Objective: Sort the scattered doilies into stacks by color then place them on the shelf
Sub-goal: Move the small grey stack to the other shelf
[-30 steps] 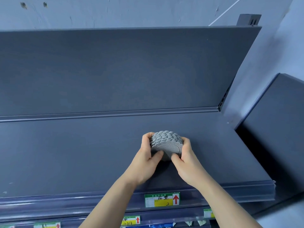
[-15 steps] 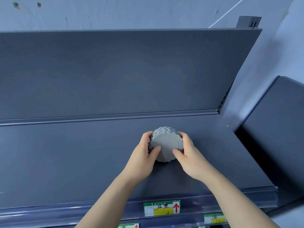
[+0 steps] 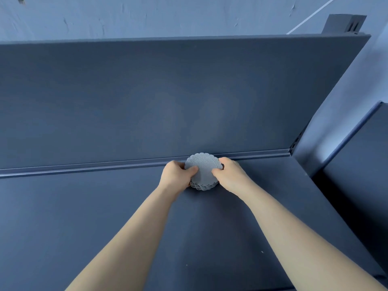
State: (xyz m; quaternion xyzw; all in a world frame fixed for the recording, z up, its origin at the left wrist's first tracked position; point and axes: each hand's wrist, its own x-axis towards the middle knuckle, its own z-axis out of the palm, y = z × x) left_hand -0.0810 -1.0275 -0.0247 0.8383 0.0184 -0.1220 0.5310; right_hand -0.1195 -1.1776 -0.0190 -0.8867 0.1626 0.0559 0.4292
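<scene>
— Two bare hands on one object, correct?

— Yes. Left hand (image 3: 177, 175) and right hand (image 3: 230, 175) flank a stack of grey doilies (image 3: 203, 172). Round, scalloped edges, ribbed top face.

— Where does the stack sit?

— On the dark blue shelf (image 3: 84, 217), far back, right of centre. Its rear edge reaches the raised lip (image 3: 84, 168) where the shelf board meets the back panel (image 3: 147, 97). Whether it touches the lip, cannot tell.

— Is it resting or held up?

— Bottom layers appear to lie on the shelf surface at the near side. The top face tilts slightly toward the camera.

— State of the fingers?

— Left fingers (image 3: 192, 169) curl over the stack's left rim, thumb lying on the top face. Right fingers (image 3: 216, 172) do the same on the right rim. Both hands grasp the stack from opposite sides. Fingertips behind the stack are hidden.

— Arms?

— Both forearms bare, reaching up and forward from the lower frame, converging on the stack.

— Surroundings?

— Pale scuffed wall (image 3: 168, 15) above the back panel. A slotted upright (image 3: 296, 141) at the shelf's right end. Another dark shelf unit (image 3: 361, 164) stands to the right, set at an angle. A few small white specks on the shelf board near the arms.
</scene>
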